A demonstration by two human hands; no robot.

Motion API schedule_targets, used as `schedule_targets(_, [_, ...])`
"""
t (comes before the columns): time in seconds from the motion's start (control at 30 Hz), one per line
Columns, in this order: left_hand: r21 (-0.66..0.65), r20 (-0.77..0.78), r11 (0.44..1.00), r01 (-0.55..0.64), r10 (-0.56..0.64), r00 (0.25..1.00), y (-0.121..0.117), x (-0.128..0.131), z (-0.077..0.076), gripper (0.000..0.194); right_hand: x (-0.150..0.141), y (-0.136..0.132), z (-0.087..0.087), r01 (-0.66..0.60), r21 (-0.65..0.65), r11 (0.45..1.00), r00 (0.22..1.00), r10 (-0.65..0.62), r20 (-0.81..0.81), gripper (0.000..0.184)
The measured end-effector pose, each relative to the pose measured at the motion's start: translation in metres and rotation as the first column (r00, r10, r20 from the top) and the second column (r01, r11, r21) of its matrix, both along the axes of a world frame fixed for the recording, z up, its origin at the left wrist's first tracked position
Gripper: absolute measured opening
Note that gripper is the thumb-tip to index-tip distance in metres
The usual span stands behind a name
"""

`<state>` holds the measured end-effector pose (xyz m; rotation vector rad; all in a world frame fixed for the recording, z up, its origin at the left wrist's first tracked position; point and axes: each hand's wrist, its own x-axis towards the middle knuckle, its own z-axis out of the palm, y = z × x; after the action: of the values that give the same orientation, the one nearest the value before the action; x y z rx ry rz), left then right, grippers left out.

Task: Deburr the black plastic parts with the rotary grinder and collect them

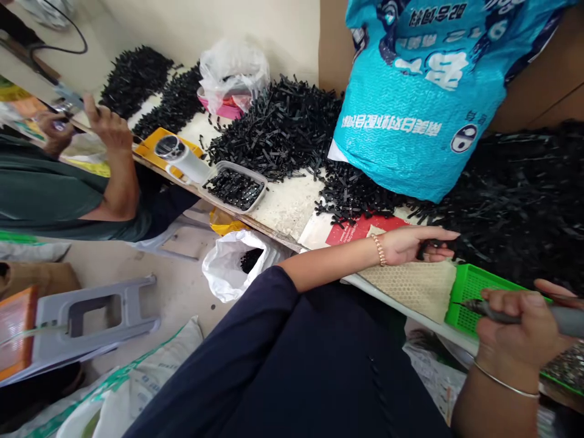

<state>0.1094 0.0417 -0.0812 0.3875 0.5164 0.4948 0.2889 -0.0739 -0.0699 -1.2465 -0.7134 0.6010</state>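
My left hand (408,244), palm turned up and a bracelet on its wrist, has its lower fingers curled on a few small black plastic parts (433,244). It is over the tan textured mat (408,286), beside the big dark heap of such parts (524,201). A grey pen-shaped electric screwdriver (506,315) lies in the grip of my right hand (524,328), its thin tip pointing left over the green mesh basket (469,286). The far end of the tool runs out of view.
A blue woven sack (410,134) stands on the heaps at the back. Leftward are a clear tub of black parts (235,187), a white mug (185,161) and a yellow tray (155,146). Another person's hand (109,128) holds a tool. A white bag (228,267) stands below the table edge.
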Motion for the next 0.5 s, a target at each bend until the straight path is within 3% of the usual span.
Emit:
schedule_targets(0.13, [0.057,-0.035,0.993,-0.107,0.110,0.993,-0.003,-0.052,0.023,0.014,-0.015,0.005,0.005,-0.049,-0.011,0.999,0.999,0.049,0.000,0.034])
schedule_targets(0.23, [0.141,-0.113,0.960,-0.243,0.259,0.959,-0.007,-0.118,0.040,0.006,-0.018,0.007,0.007,-0.062,0.010,0.998,0.998,0.062,0.007,0.035])
schedule_targets(0.3, [0.261,-0.217,0.904,-0.337,0.395,0.893,-0.008,-0.174,0.050,0.019,-0.017,0.009,0.007,-0.066,0.014,0.998,0.998,0.066,-0.002,0.037])
schedule_targets(0.37, [0.441,-0.353,0.796,-0.414,0.578,0.736,-0.007,-0.235,0.057,0.025,-0.015,0.012,0.005,-0.060,0.007,0.998,0.998,0.060,-0.021,0.038])
schedule_targets(0.43, [0.634,-0.475,0.662,-0.400,0.742,0.473,-0.005,-0.295,0.058,0.030,-0.012,0.016,0.003,-0.055,0.007,0.998,0.998,0.055,-0.031,0.038])
schedule_targets(0.5, [0.741,-0.560,0.594,-0.314,0.804,0.201,-0.003,-0.348,0.054,0.025,-0.012,0.022,0.000,-0.055,0.017,0.998,0.998,0.056,-0.028,0.038])
